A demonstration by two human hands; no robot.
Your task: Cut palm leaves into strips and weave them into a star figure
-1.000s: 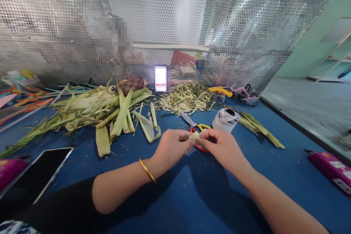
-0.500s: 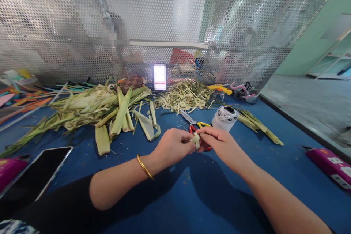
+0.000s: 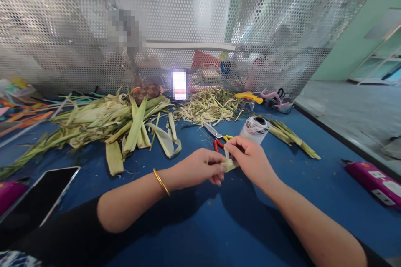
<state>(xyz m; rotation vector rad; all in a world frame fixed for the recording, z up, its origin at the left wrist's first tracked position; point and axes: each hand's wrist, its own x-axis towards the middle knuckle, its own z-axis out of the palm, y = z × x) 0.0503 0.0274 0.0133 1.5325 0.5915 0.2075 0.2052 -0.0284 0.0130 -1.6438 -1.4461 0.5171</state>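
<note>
Between my hands is a small folded piece of pale green husk strip [image 3: 229, 164]. My left hand [image 3: 205, 166], with a gold bangle on its wrist, pinches the folded part between thumb and fingers. A narrow end of the strip rises to the fingertips of my right hand [image 3: 249, 156], which are closed on it. Just behind the hands lie scissors [image 3: 216, 132] with red and yellow handles, partly covered by my right hand. A spool of white cord [image 3: 256, 128] stands right behind that hand.
A heap of long husk leaves [image 3: 94, 121] lies left, with shredded strips [image 3: 209, 107] at the back. A phone [image 3: 40, 194] rests at the near left. Some husk stalks [image 3: 294, 137] and a purple device [image 3: 372, 179] are on the right. A perforated metal screen [image 3: 184, 4] stands behind.
My right hand has lifted a narrow end of the strip upward, and more of the folded husk shows. The left hand keeps its pinch. The whole view has shifted slightly.
</note>
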